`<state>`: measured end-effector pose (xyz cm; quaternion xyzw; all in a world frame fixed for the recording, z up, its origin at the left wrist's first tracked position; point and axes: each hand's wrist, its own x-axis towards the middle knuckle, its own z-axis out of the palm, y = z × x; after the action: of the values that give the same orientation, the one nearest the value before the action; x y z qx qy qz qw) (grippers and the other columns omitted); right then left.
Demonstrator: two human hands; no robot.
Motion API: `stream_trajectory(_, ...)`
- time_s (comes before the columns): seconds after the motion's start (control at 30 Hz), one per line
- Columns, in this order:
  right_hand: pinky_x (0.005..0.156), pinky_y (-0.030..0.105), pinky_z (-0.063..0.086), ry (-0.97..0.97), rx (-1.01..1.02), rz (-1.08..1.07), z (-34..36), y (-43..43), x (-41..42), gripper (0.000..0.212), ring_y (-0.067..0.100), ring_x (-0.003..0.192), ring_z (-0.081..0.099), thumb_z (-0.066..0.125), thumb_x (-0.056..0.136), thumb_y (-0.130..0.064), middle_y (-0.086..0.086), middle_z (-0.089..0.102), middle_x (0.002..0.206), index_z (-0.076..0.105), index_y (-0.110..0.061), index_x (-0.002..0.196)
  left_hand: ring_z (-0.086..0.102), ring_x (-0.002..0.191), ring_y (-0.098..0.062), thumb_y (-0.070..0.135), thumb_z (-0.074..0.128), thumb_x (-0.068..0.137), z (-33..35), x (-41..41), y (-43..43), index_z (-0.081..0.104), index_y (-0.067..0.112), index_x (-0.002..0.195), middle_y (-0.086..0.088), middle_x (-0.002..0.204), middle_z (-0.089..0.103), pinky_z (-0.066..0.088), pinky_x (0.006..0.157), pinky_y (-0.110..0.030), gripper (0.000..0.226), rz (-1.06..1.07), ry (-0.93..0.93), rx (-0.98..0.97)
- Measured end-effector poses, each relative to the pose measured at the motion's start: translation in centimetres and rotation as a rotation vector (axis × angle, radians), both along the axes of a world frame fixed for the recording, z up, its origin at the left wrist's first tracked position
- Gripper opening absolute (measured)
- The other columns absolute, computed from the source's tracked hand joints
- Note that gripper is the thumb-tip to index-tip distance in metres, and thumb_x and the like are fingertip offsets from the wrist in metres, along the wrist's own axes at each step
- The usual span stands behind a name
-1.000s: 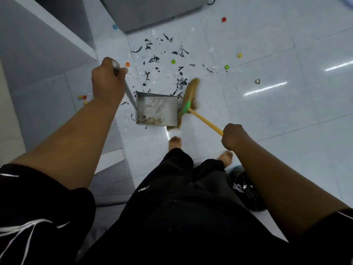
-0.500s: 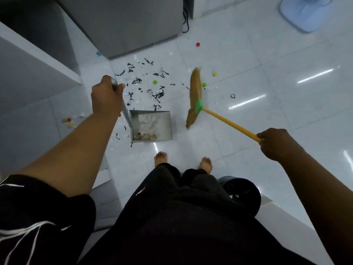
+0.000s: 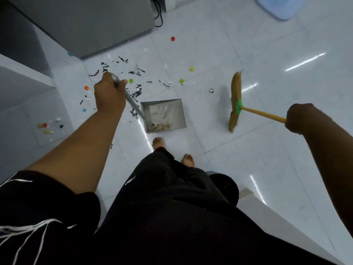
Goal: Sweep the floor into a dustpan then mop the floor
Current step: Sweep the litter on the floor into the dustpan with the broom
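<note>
One metal dustpan (image 3: pixel 164 113) down on the white tile floor (image 3: pixel 267 150), open mouth facing far, just beyond two bare feet (image 3: pixel 158 142). Small heap of crumbs against its near wall. Held by one long grey handle (image 3: pixel 131 102), left hand (image 3: pixel 108 94) wrapped tight round the top end.

One straw broom (image 3: pixel 236 100) well off to the right, not touching the pan, bristles blurry. Right hand (image 3: pixel 301 117) clamped round its yellow stick.

Loads of black and white scraps (image 3: pixel 122 73) scattered far-left of the pan, way too many to count. Spotted two green caps (image 3: pixel 130 80) among them, plus one yellow cap (image 3: pixel 191 69), one red cap (image 3: pixel 172 38) farther off and one orange cap (image 3: pixel 86 88) to the left.

Grey cabinet (image 3: pixel 86 22) at the far left, one black cable (image 3: pixel 158 12) right beside it.
</note>
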<state>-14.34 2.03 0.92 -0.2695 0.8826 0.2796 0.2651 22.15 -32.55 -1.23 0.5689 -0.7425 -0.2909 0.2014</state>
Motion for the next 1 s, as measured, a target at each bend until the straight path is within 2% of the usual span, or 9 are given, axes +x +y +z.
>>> stream_trajectory(0.1, 0.065, 0.039, 0.058, -0.027, 0.007, -0.024, -1.8, -2.3, -0.5, 0.018, 0.030, 0.058, 0.062, 0.062, 0.075, -0.009, 0.013, 0.060, 0.071, 0.049, -0.011, 0.062, 0.059, 0.083, -0.013, 0.024, 0.062, 0.093, -0.8, -1.2, -0.4, 0.061, 0.001, 0.098, -0.013, 0.092, 0.066, 0.046, 0.076, -0.018, 0.024, -0.009, -0.032, -0.036)
stream_trajectory(0.27, 0.057, 0.031, 0.054, -0.126, 0.002, 0.063, -6.2, -8.9, 0.4, 0.018, 0.024, 0.053, 0.059, 0.060, 0.074, -0.007, 0.009, 0.059, 0.066, 0.048, -0.011, 0.062, 0.065, 0.091, -0.023, 0.023, 0.063, 0.093, -1.7, -2.2, -2.6, 0.061, -0.002, 0.100, -0.016, 0.095, 0.068, 0.047, 0.080, -0.019, 0.026, -0.013, -0.046, -0.021)
stream_trajectory(0.33, 0.054, 0.029, 0.049, -0.172, 0.010, 0.122, -7.7, -12.2, 1.2, 0.020, 0.022, 0.052, 0.056, 0.062, 0.073, -0.007, 0.007, 0.057, 0.065, 0.046, -0.011, 0.062, 0.065, 0.090, -0.024, 0.024, 0.063, 0.093, -1.7, -2.2, -3.8, 0.061, -0.001, 0.100, -0.016, 0.095, 0.068, 0.049, 0.080, -0.022, 0.026, 0.002, -0.071, -0.011)
stream_trajectory(0.43, 0.058, 0.031, 0.048, -0.242, -0.012, 0.196, -8.8, -17.2, 2.9, 0.024, 0.020, 0.055, 0.051, 0.061, 0.072, -0.009, 0.005, 0.051, 0.067, 0.040, -0.014, 0.063, 0.068, 0.086, -0.029, 0.026, 0.063, 0.093, -1.6, -1.8, -5.7, 0.060, 0.000, 0.100, -0.017, 0.093, 0.068, 0.056, 0.079, -0.035, 0.027, 0.036, -0.086, 0.021)
stream_trajectory(0.6, 0.059, 0.032, 0.048, -0.311, -0.089, 0.268, -8.2, -23.8, 5.3, 0.026, 0.018, 0.057, 0.048, 0.060, 0.072, -0.009, 0.003, 0.046, 0.067, 0.038, -0.018, 0.061, 0.068, 0.094, -0.032, 0.023, 0.064, 0.093, -1.4, -1.2, -9.3, 0.060, -0.002, 0.097, -0.021, 0.095, 0.068, 0.055, 0.086, -0.040, 0.026, 0.070, -0.099, 0.059)
stream_trajectory(0.73, 0.056, 0.029, 0.048, -0.321, -0.083, 0.334, -7.7, -26.7, 5.1, 0.024, 0.019, 0.056, 0.054, 0.061, 0.072, -0.008, 0.005, 0.052, 0.068, 0.042, -0.016, 0.061, 0.068, 0.091, -0.031, 0.023, 0.063, 0.093, -1.1, -1.1, -11.6, 0.060, 0.000, 0.096, -0.019, 0.093, 0.068, 0.055, 0.083, -0.040, 0.023, 0.080, -0.122, 0.064)
stream_trajectory(0.87, 0.071, 0.037, 0.056, -0.343, -0.043, 0.432, -5.9, -28.4, 2.5, 0.019, 0.023, 0.064, 0.055, 0.054, 0.073, -0.009, 0.005, 0.054, 0.078, 0.043, -0.019, 0.060, 0.068, 0.091, -0.031, 0.026, 0.062, 0.094, -0.6, -1.4, -13.1, 0.060, 0.002, 0.097, -0.018, 0.094, 0.069, 0.056, 0.081, -0.041, 0.024, 0.104, -0.140, 0.080)
stream_trajectory(0.93, 0.073, 0.038, 0.056, -0.324, -0.038, 0.475, -4.5, -28.9, 0.5, 0.016, 0.025, 0.067, 0.055, 0.051, 0.072, -0.009, 0.006, 0.056, 0.084, 0.044, -0.020, 0.062, 0.068, 0.087, -0.032, 0.026, 0.062, 0.094, -0.4, -1.9, -13.4, 0.060, 0.002, 0.096, -0.018, 0.091, 0.069, 0.056, 0.079, -0.040, 0.025, 0.125, -0.160, 0.073)
stream_trajectory(1.0, 0.073, 0.038, 0.056, -0.271, -0.067, 0.463, -2.8, -29.4, -2.1, 0.009, 0.026, 0.073, 0.058, 0.053, 0.072, -0.009, 0.007, 0.060, 0.092, 0.056, -0.018, 0.071, 0.067, 0.084, -0.033, 0.027, 0.062, 0.095, -0.4, -2.4, -13.5, 0.060, 0.002, 0.096, -0.019, 0.089, 0.068, 0.056, 0.077, -0.039, 0.026, 0.136, -0.172, 0.075)
